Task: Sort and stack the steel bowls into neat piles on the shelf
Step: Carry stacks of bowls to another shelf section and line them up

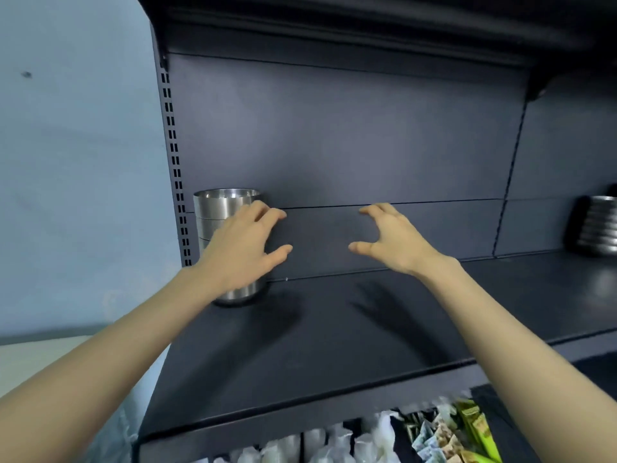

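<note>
A tall stack of steel bowls (220,208) stands at the back left corner of the dark shelf (300,345). My left hand (242,248) is in front of the stack's right side with fingers spread; whether it touches the bowls I cannot tell. My right hand (390,240) hovers above the shelf to the right, fingers spread and slightly bent, holding nothing. A second stack of steel bowls (597,225) stands at the far right of the shelf, cut off by the frame edge.
The shelf's back panel (334,145) rises close behind both hands, and an upper shelf (334,21) hangs overhead. A slotted upright (173,162) borders the left side. Packets (450,432) lie on the lower shelf below.
</note>
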`<act>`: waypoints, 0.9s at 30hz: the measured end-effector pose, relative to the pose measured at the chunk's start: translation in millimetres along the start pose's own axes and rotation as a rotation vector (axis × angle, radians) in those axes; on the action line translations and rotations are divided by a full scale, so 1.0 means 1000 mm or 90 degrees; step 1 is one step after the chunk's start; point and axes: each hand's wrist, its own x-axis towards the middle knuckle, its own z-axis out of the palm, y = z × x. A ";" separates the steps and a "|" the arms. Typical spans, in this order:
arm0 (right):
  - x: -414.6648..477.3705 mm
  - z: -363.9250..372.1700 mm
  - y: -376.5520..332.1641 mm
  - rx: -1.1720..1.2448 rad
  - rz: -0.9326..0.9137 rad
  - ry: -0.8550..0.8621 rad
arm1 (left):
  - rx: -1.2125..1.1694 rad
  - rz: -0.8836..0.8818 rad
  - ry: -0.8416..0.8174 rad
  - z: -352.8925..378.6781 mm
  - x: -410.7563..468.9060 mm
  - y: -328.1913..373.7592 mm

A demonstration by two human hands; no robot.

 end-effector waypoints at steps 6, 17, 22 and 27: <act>-0.088 -0.087 0.069 -0.073 0.021 0.043 | 0.029 0.049 -0.010 0.014 0.005 0.119; -0.157 -0.201 0.208 -0.193 0.111 0.026 | 0.001 0.156 -0.018 0.057 0.071 0.288; -0.142 -0.236 0.277 -0.211 0.121 0.062 | -0.011 0.194 0.010 0.097 0.127 0.340; -0.120 -0.255 0.357 -0.226 0.136 0.070 | -0.035 0.228 0.005 0.152 0.190 0.388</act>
